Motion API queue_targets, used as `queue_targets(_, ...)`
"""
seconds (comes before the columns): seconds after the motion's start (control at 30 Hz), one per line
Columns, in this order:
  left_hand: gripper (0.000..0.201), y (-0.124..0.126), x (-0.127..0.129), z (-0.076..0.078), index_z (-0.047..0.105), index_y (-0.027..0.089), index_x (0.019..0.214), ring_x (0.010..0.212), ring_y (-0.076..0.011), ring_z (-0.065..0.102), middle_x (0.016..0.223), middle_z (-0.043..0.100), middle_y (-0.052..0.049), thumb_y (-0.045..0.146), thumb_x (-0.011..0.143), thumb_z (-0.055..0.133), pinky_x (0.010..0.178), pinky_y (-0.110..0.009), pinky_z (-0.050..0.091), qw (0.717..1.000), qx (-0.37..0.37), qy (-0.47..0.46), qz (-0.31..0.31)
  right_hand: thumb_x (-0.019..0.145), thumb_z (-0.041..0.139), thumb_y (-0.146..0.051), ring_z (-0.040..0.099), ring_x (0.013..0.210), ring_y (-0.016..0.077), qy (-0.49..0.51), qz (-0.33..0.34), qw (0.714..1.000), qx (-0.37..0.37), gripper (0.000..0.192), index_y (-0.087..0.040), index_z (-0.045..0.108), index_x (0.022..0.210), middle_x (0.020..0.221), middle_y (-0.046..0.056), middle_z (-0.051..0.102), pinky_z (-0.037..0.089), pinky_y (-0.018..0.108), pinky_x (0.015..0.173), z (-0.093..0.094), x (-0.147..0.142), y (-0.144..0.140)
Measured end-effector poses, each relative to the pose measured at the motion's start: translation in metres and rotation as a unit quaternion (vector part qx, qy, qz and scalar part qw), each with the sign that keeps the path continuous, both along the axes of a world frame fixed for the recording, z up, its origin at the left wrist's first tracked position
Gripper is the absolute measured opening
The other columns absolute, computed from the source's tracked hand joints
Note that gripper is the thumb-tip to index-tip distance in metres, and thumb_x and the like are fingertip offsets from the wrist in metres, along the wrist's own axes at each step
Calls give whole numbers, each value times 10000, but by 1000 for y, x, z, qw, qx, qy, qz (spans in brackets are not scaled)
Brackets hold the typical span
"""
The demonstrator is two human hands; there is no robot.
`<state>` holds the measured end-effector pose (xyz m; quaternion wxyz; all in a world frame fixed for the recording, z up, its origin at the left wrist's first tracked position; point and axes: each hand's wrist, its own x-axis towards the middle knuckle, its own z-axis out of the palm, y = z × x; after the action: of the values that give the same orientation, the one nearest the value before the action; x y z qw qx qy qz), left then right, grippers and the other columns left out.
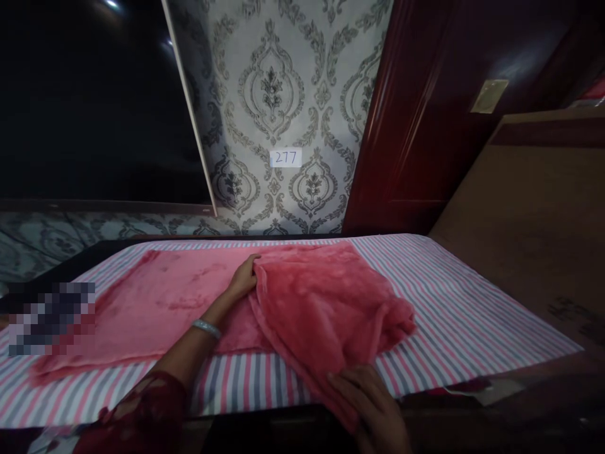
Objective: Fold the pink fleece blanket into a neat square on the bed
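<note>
A pink plush blanket point(326, 302) lies across a striped cloth, its right part folded over in a loose, darker pink layer. My left hand point(244, 276), with a bracelet on the wrist, grips the far end of that layer's edge near the blanket's middle. Close to the front edge of the surface, my right hand point(371, 400) has its fingers closed on the layer's near corner, which hangs slightly over the edge. Between my hands the fabric edge runs on a slant. The right end of the layer is bunched and wrinkled.
The striped cloth point(439, 296) covers the surface. A large dark screen point(94, 107) stands at the back left. Behind are patterned wallpaper with a paper label point(285, 157) and a dark red wood panel point(406, 113). A cardboard box point(529, 208) borders the right side. One patch at left is blurred.
</note>
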<state>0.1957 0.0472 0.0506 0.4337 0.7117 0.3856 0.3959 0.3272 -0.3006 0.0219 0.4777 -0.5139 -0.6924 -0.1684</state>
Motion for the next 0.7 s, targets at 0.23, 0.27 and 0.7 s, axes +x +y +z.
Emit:
queue_targets(0.23,218,15,0,17,719,199,718,821,-257,667,747,742,-43,279,520,675,801,-357,523,993,-69,-94,-36,997,449,-175,685,869,203,-3,-22,999,23,397,-255,604,1354,939,75,714,577,312,722,22,3,-8)
queue_targets(0.27,253,18,-1,20,717,191,736,778,-241,666,736,737,-35,305,516,665,767,-347,526,990,-82,-114,-33,1001,456,-190,684,885,208,-6,-31,999,27,386,-261,609,1348,954,78,712,574,320,739,27,2,-11)
queue_targets(0.7,318,10,-49,11,731,144,741,667,-219,651,725,749,-51,238,437,714,579,-287,496,984,-153,-83,-32,1008,530,-308,603,823,146,-117,72,983,-125,264,-264,585,1263,940,18,692,466,275,688,-2,-35,18)
